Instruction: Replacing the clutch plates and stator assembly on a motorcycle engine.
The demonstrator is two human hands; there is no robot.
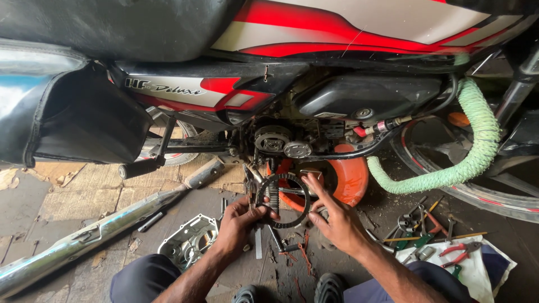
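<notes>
A dark toothed ring, a flat clutch plate (pixel 283 224), is held upright below the open engine side of a red, white and black motorcycle (pixel 269 84). My left hand (pixel 238 221) grips its left edge along with a small stack of parts. The fingers of my right hand (pixel 331 216) are spread against the ring's right edge. Just above sit the exposed round engine parts (pixel 273 140). An orange pan (pixel 348 174) stands behind the ring.
A chrome exhaust pipe (pixel 84 238) runs along the floor at left. A metal engine cover (pixel 188 241) lies near my left knee. Pliers and screwdrivers (pixel 438 241) lie on a white cloth at right. A green woven hose (pixel 471 151) loops at right.
</notes>
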